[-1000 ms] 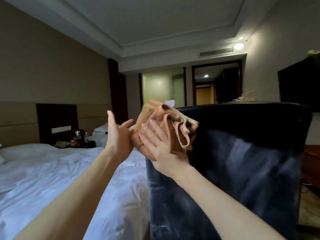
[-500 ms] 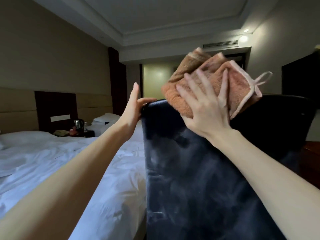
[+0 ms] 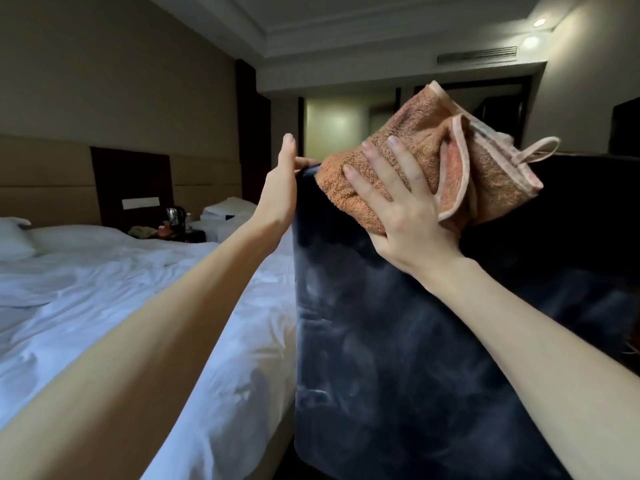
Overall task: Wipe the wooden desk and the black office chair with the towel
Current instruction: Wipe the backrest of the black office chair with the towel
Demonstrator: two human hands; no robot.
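The chair (image 3: pixel 381 341) fills the frame from the centre toward 5 o'clock. Its black back faces the camera and shows pale, cloudy smears. The towel (image 3: pixel 422 123), orange-brown terry with a lighter pink border, is bunched in folds over the top edge of the chair back, at about 1 o'clock from the frame's centre. Part of it stands above the edge, and a small hanging loop (image 3: pixel 540 150) sticks out at its 3 o'clock side.

The right hand (image 3: pixel 398 202) lies flat on the towel with its fingers straight and spread, pressing the cloth against the upper left part of the chair back. Its fingertips point to 11 o'clock and it grips nothing. The forearm runs down to 5 o'clock.

The left hand (image 3: pixel 280 188) is also open, just at 9 o'clock of the towel. Its palm is set against the chair's top left corner, its fingers reach straight up past the edge, and its thumb lies along the top, almost touching the towel. Its arm stretches away to 7 o'clock.

A bed (image 3: pixel 104 289) with rumpled white sheets takes up the 8 to 9 o'clock side, with a pillow (image 3: pixel 14 237) at the far left edge. Behind it stands a dark headboard (image 3: pixel 131 178). On a low nightstand at about 10 o'clock stands a kettle (image 3: pixel 172 214) with small items too dim to name. A second pillow (image 3: pixel 228 206) lies just beyond that. A vent (image 3: pixel 477 54) and a ceiling light (image 3: pixel 531 41) sit at 1 o'clock, above a dim hallway.
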